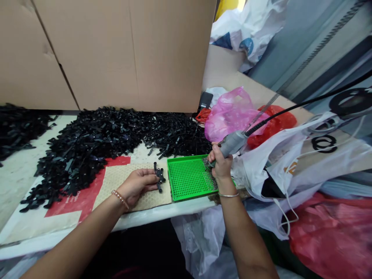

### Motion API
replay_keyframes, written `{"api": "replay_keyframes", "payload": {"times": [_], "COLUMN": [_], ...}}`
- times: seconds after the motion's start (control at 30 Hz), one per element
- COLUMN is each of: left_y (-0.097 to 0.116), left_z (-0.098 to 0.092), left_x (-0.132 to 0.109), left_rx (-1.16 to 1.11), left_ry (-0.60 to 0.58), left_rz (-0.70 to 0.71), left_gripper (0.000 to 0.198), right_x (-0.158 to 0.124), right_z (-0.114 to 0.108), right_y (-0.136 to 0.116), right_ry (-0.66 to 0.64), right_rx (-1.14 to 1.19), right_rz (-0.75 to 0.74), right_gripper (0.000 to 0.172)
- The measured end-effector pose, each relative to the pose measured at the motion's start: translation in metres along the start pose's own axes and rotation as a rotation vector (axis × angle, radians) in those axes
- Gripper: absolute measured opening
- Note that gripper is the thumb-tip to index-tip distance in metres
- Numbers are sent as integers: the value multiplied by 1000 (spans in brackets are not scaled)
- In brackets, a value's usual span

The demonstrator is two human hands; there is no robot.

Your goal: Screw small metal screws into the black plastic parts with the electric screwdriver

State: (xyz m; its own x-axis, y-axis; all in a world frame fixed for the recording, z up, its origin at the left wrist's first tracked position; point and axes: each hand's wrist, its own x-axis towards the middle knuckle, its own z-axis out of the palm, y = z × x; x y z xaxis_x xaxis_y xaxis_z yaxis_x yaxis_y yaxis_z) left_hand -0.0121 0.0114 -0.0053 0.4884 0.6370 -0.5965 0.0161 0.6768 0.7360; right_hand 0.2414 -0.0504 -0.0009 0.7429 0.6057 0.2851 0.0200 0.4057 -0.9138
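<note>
My left hand reaches over a beige honeycomb mat, its fingertips gripping a small cluster of black plastic parts. My right hand is closed around a grey rotary tool handpiece, whose tip points down at the right end of a green perforated tray. Rows of small metallic pieces fill that end of the tray, next to the tool tip. A black cable runs from the handpiece up to the right.
Large heaps of black plastic parts lie along the bench behind the mat, in front of a cardboard sheet. A pink plastic bag, a red bag and white bags crowd the right side.
</note>
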Motion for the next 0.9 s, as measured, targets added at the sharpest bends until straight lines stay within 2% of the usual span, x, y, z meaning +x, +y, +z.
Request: {"api": "replay_keyframes", "payload": {"times": [0.5,0.67,0.77,0.9], "left_y": [-1,-1,0,-2], "left_z": [-2,0,2,1], "left_x": [1,0,0,1], "left_rx": [-3,2,-17,-35], "left_ry": [-15,-5,-21,-40], "left_rz": [4,1,10,37], "left_gripper": [16,14,13,13], "right_x": [-2,1,-6,-33], "right_z": [-1,3,21,71], "right_y": [2,-14,-33,-40], "right_ry": [-34,30,30,-155], "right_rx": [-21,27,188,370], "right_rz": [-9,-15,-20,75], "right_gripper": [36,37,37,32]}}
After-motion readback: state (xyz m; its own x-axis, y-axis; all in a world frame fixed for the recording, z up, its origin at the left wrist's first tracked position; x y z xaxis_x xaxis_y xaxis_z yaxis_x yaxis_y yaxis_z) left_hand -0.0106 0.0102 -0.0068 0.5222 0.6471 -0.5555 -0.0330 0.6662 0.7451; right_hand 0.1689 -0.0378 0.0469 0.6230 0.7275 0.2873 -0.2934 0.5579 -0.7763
